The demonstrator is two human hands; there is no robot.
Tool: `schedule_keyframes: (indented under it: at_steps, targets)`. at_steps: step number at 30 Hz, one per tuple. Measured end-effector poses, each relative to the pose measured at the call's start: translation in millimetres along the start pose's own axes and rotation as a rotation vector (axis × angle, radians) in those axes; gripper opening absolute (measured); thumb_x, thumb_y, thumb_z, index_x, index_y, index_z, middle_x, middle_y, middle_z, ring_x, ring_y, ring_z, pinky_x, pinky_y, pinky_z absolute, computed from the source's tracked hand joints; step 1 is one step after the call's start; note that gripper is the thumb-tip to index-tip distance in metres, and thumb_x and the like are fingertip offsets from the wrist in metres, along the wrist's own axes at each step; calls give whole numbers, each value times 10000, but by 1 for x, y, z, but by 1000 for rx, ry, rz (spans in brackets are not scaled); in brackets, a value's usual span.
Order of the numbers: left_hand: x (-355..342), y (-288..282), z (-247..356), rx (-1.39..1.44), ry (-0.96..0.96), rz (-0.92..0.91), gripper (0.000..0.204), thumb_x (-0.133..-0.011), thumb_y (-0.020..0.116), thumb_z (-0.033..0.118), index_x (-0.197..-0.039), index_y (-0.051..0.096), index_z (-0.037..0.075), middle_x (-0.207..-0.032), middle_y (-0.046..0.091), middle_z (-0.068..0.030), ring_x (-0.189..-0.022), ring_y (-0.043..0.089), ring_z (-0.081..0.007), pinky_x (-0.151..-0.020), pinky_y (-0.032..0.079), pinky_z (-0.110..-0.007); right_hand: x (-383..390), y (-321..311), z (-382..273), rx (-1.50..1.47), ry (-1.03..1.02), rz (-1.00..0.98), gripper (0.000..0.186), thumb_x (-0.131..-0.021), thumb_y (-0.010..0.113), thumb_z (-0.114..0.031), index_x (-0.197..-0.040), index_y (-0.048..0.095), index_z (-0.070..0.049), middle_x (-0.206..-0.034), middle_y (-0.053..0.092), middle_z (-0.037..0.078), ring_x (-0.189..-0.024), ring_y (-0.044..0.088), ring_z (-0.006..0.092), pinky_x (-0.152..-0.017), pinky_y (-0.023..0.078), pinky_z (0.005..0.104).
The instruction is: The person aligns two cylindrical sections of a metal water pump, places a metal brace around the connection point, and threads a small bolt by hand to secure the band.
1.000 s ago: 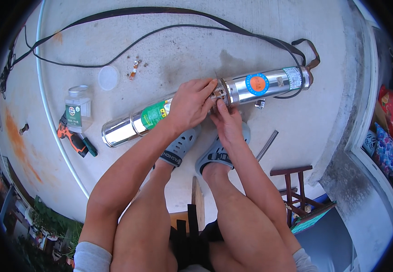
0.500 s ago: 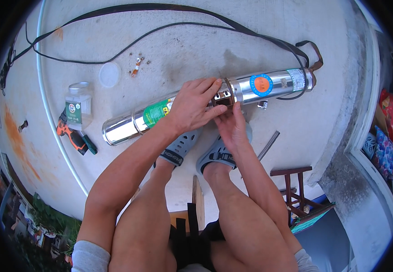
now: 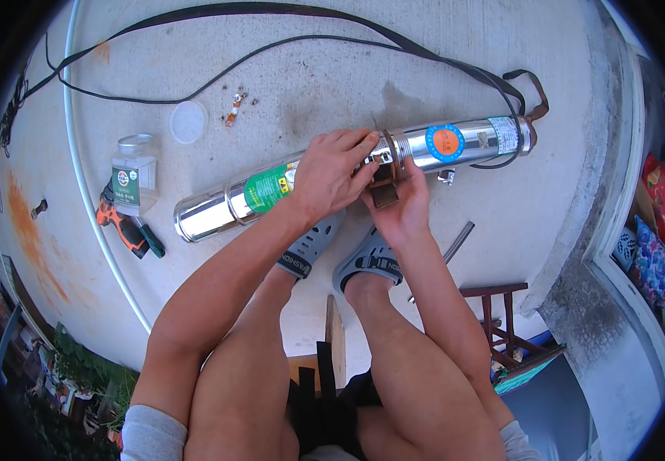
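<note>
A long steel pump (image 3: 348, 173) lies on a concrete slab (image 3: 309, 84), its length running from 8 o'clock up to 2 o'clock across the middle of the view. The left hand (image 3: 332, 177) is clamped over the pump's midsection, fingers curled across the top of the tube. The right hand (image 3: 398, 203) sits just beside it at 4 o'clock, fingers pinched on a small dark bracket (image 3: 385, 184) at the joint; how tightly it grips cannot be told. Two grey clogs (image 3: 340, 250) stand just below the pump, at 6 o'clock from it. A black cable (image 3: 271, 50) loops from the pump's far end around the top of the slab. At 9 o'clock from the pump stand a clear jar (image 3: 134, 173) and, below it, an orange drill (image 3: 121, 227). A white lid (image 3: 188, 121) lies at 10 o'clock. A metal rod (image 3: 455, 242) lies at 4 o'clock, with a wooden stool (image 3: 501, 323) beyond it.
</note>
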State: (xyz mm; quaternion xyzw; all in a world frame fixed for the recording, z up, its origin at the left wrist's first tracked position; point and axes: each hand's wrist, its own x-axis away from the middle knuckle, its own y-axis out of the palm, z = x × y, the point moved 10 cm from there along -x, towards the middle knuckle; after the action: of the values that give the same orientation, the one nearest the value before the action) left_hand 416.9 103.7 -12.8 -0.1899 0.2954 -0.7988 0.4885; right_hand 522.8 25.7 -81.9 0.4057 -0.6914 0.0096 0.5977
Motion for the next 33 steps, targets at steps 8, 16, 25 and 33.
schedule_keyframes:
  at_steps: [8, 16, 25, 33]
  targets:
    - [-1, -3, -1, 15, -5, 38, 465, -884, 664, 230, -1312, 624, 52, -1288, 636, -149, -1152, 595, -347, -984, 452, -445, 7, -3, 0, -93, 61, -70, 451, -1016, 397, -388, -1331, 523, -92, -1288, 604, 95, -1181, 566, 238, -1007, 461, 418]
    - [0, -3, -4, 18, -34, 32, 473, -869, 670, 240, -1303, 638, 54, -1289, 640, -148, -1159, 594, -342, -990, 447, -443, 39, -46, -14, 198, -49, -45, 481, -987, 410, -324, -1382, 447, -53, -1347, 574, 220, -1178, 603, 294, -1012, 489, 444]
    - [-6, -5, -7, 105, -76, 56, 453, -833, 700, 218, -1238, 679, 16, -1250, 665, -196, -1125, 625, -386, -973, 498, -417, 30, -45, -25, 667, -310, -230, 439, -944, 626, -18, -1361, 492, -36, -1271, 608, 115, -1145, 614, 178, -947, 522, 306]
    - [-9, -6, -17, 217, -135, 74, 408, -797, 725, 226, -1156, 704, 30, -1148, 699, -169, -1033, 646, -382, -918, 507, -445, 30, -17, -38, 1247, -535, -266, 179, -919, 696, -54, -1093, 707, -14, -1096, 583, 55, -997, 580, 157, -864, 491, 260]
